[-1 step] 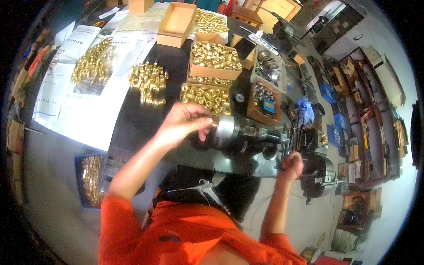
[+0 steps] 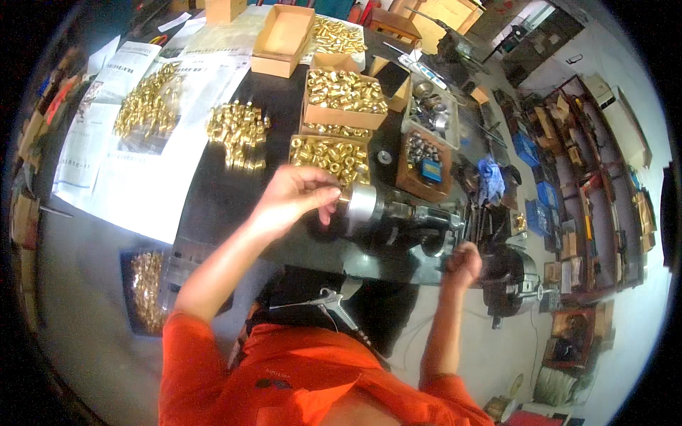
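Observation:
My left hand [image 2: 302, 195] pinches a small brass fitting, mostly hidden by the fingers, at the face of a silver round chuck [image 2: 362, 203]. The chuck is part of a dark bench machine [image 2: 405, 226] that runs to the right along the table's near edge. Over at the machine's right end, my right hand [image 2: 464, 265] is closed in a fist, slightly blurred, beside thin handle rods; what it grips is hidden. Just beyond my left hand stands an open carton of brass fittings [image 2: 330, 157], with a second full carton [image 2: 346, 91] behind it.
Brass parts lie in a heap [image 2: 238, 133] on the black table and in another [image 2: 148, 106] on newspaper [image 2: 145, 195]. An air blow gun [image 2: 330, 302] hangs at the near edge. A blue bin [image 2: 145, 291] of parts sits lower left; a metal-parts box [image 2: 424, 167] stands right.
My right hand has shifted slightly left and up. My left hand keeps its place at the chuck.

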`<act>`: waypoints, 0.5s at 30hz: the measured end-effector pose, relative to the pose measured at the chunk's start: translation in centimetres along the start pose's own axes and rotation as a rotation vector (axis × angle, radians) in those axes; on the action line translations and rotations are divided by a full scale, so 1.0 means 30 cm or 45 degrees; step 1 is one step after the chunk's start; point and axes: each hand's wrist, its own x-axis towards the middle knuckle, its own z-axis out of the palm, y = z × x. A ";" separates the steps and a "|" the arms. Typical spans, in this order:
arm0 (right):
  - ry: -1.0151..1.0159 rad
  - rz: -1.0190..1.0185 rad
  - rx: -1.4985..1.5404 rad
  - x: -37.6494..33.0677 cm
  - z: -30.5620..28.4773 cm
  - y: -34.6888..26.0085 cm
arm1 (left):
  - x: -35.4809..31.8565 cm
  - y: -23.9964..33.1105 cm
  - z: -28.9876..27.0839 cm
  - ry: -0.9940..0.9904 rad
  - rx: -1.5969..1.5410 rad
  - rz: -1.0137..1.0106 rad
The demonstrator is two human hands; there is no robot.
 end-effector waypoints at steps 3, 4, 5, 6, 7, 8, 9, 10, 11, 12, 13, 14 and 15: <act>0.030 -0.167 -0.508 0.112 -0.023 0.144 | 0.006 0.017 0.008 0.033 0.018 0.015; 0.187 -0.114 -0.193 0.147 0.049 0.159 | 0.009 0.029 0.003 0.005 0.060 -0.011; -0.010 -0.235 -0.555 0.260 -0.012 0.210 | 0.021 0.026 -0.002 0.020 0.127 0.040; -0.109 -0.449 -0.664 0.280 0.059 0.179 | 0.019 0.027 -0.021 0.077 0.208 0.089; -0.207 -0.438 -0.530 0.337 0.084 0.160 | 0.029 0.040 -0.027 0.103 0.255 0.115; -0.305 -0.430 -0.398 0.380 0.095 0.139 | 0.047 0.046 -0.043 0.147 0.427 0.116; -0.224 -0.384 -0.325 0.368 0.135 0.107 | 0.057 0.046 -0.079 0.206 0.619 0.112; -0.144 -0.333 -0.260 0.325 0.191 0.040 | 0.073 0.042 -0.107 0.268 0.804 0.100; -0.058 -0.273 -0.202 0.287 0.224 -0.007 | 0.100 0.041 -0.122 0.382 1.257 0.321; -0.007 -0.413 -0.075 0.274 0.209 -0.023 | 0.127 0.052 -0.117 0.427 1.397 0.358; -0.011 -0.424 0.040 0.231 0.202 -0.055 | 0.156 0.045 -0.135 0.417 1.540 0.421; -0.027 -0.425 0.049 0.186 0.205 -0.093 | 0.185 0.034 -0.160 0.409 1.684 0.485; -0.022 -0.378 0.091 0.130 0.201 -0.128 | 0.211 0.030 -0.172 0.408 1.718 0.447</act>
